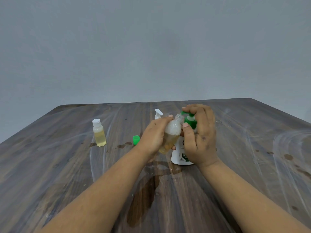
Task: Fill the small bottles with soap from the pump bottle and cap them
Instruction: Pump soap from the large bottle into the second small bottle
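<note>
My left hand (pixel 154 134) grips a small clear bottle (pixel 170 134), tilted, uncapped, partly filled with yellowish soap. Its open neck sits right under the green nozzle of the white pump bottle (pixel 179 155), which stands upright on the table. My right hand (pixel 200 132) lies over the green pump head (pixel 190 121), fingers curled on top of it. A loose green cap (pixel 136 139) rests on the table left of my left hand. Another small bottle (pixel 99 132), filled with soap and closed with a white cap, stands further left.
A white spray-top piece (pixel 158 113) shows behind my left hand. The dark wooden table (pixel 67 174) has wet stains and smears, with a dark patch (pixel 143 195) near the front middle. A plain grey wall rises behind the far edge.
</note>
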{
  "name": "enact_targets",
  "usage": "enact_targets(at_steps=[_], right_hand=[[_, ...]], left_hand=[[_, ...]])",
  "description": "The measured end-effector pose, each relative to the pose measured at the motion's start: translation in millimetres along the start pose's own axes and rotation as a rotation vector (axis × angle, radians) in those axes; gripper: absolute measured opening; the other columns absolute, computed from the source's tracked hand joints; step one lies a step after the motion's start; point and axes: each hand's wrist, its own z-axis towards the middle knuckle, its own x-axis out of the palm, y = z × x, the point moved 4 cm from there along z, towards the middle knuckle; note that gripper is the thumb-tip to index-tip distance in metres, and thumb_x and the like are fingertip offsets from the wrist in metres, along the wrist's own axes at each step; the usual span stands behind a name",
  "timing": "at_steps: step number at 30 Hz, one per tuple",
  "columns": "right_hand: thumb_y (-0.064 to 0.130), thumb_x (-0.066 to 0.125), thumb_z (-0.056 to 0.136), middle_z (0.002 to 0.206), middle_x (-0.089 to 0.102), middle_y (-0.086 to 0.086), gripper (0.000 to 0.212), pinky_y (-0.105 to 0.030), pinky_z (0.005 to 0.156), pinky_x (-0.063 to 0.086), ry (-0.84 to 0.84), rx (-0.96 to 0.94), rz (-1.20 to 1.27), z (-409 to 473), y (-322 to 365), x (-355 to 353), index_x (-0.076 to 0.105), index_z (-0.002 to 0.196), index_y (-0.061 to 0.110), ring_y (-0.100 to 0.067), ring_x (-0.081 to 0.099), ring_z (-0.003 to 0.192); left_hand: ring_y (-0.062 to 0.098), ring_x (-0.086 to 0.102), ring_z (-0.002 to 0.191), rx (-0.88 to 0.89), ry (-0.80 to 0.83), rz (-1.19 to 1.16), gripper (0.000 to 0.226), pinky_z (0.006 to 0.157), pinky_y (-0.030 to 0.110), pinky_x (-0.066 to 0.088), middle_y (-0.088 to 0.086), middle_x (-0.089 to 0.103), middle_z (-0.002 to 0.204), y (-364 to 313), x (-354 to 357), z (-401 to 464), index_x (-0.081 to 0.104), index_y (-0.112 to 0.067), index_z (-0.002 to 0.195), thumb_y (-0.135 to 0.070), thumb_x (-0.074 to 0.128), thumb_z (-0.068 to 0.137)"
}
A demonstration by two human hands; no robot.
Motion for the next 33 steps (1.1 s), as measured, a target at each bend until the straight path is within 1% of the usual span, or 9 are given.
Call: enact_targets(at_steps=[4, 7, 10, 15, 17, 21, 23, 30, 33], right_hand=[[0.016, 0.046, 0.080, 0.104, 0.055, -0.004, 0.031, -0.014, 0.085, 0.037, -0.007, 0.013, 0.004, 0.7, -0.1, 0.2, 0.063, 0.101, 0.000, -0.020, 0.052, 0.096], [0.019, 0.046, 0.081, 0.112, 0.051, -0.003, 0.038, -0.018, 0.089, 0.039, 0.007, -0.010, -0.005, -1.2, 0.2, 0.2, 0.061, 0.109, 0.000, -0.020, 0.050, 0.104], [0.020, 0.045, 0.081, 0.116, 0.051, -0.004, 0.041, -0.022, 0.092, 0.040, 0.010, -0.008, 0.007, -1.6, -0.7, -0.1, 0.061, 0.113, -0.001, -0.021, 0.050, 0.108], [0.017, 0.045, 0.080, 0.108, 0.052, 0.002, 0.034, -0.016, 0.087, 0.039, -0.005, 0.001, 0.013, 0.8, -1.0, -0.1, 0.064, 0.104, 0.000, -0.020, 0.052, 0.100], [0.015, 0.045, 0.080, 0.107, 0.052, 0.003, 0.032, -0.017, 0.085, 0.040, -0.011, 0.006, 0.019, 0.6, -1.2, -0.2, 0.064, 0.102, 0.000, -0.021, 0.053, 0.098], [0.019, 0.046, 0.079, 0.114, 0.051, -0.002, 0.040, -0.020, 0.091, 0.040, 0.003, -0.017, 0.003, -1.2, -0.3, -0.5, 0.061, 0.110, -0.001, -0.020, 0.051, 0.106], [0.019, 0.045, 0.080, 0.117, 0.051, -0.003, 0.042, -0.019, 0.093, 0.039, 0.007, -0.011, 0.009, -1.6, -0.5, -1.1, 0.060, 0.113, -0.001, -0.019, 0.050, 0.109], [0.015, 0.046, 0.079, 0.104, 0.053, 0.002, 0.031, -0.019, 0.084, 0.040, -0.013, 0.014, 0.028, 1.6, -0.4, -0.4, 0.064, 0.099, 0.000, -0.020, 0.053, 0.097], [0.017, 0.046, 0.079, 0.106, 0.053, -0.001, 0.033, -0.020, 0.085, 0.041, -0.010, 0.005, 0.024, 0.6, -0.2, -0.6, 0.063, 0.102, 0.000, -0.020, 0.052, 0.098]], left_hand=[[0.019, 0.054, 0.048, 0.004, 0.010, 0.001, 0.039, 0.046, 0.027, 0.046, 0.007, 0.062, 0.067, 0.1, -0.2, -0.1, 0.062, -0.005, 0.088, -0.031, 0.038, 0.104], [0.017, 0.055, 0.047, 0.004, 0.003, 0.013, 0.040, 0.047, 0.028, 0.046, 0.002, 0.064, 0.061, -1.4, 0.0, -1.5, 0.061, -0.009, 0.081, -0.031, 0.038, 0.105], [0.021, 0.054, 0.047, 0.007, -0.013, 0.016, 0.041, 0.050, 0.029, 0.045, 0.003, 0.064, 0.063, 0.3, -0.7, -0.2, 0.062, -0.010, 0.079, -0.032, 0.039, 0.104], [0.022, 0.054, 0.049, 0.002, -0.014, 0.012, 0.042, 0.049, 0.028, 0.046, 0.008, 0.064, 0.068, 2.8, -1.6, 1.5, 0.064, -0.006, 0.086, -0.033, 0.039, 0.104], [0.022, 0.054, 0.049, 0.006, -0.007, 0.012, 0.042, 0.049, 0.028, 0.046, 0.008, 0.065, 0.068, 2.2, -0.9, 1.0, 0.064, -0.005, 0.087, -0.033, 0.038, 0.104], [0.020, 0.054, 0.047, 0.013, -0.010, 0.028, 0.043, 0.049, 0.029, 0.046, 0.002, 0.066, 0.062, 0.7, -0.6, -0.5, 0.064, -0.008, 0.082, -0.032, 0.037, 0.105], [0.019, 0.055, 0.048, 0.014, -0.005, 0.017, 0.042, 0.048, 0.029, 0.047, 0.003, 0.067, 0.064, 0.4, -0.1, -0.6, 0.065, -0.008, 0.084, -0.032, 0.037, 0.105], [0.020, 0.054, 0.047, 0.016, -0.005, 0.019, 0.041, 0.048, 0.028, 0.047, 0.007, 0.063, 0.066, 1.7, -1.3, 1.0, 0.064, -0.005, 0.087, -0.033, 0.038, 0.104], [0.019, 0.055, 0.047, 0.014, 0.003, 0.016, 0.041, 0.047, 0.028, 0.047, 0.004, 0.064, 0.065, 1.6, -0.9, 0.6, 0.064, -0.006, 0.086, -0.032, 0.038, 0.104]])
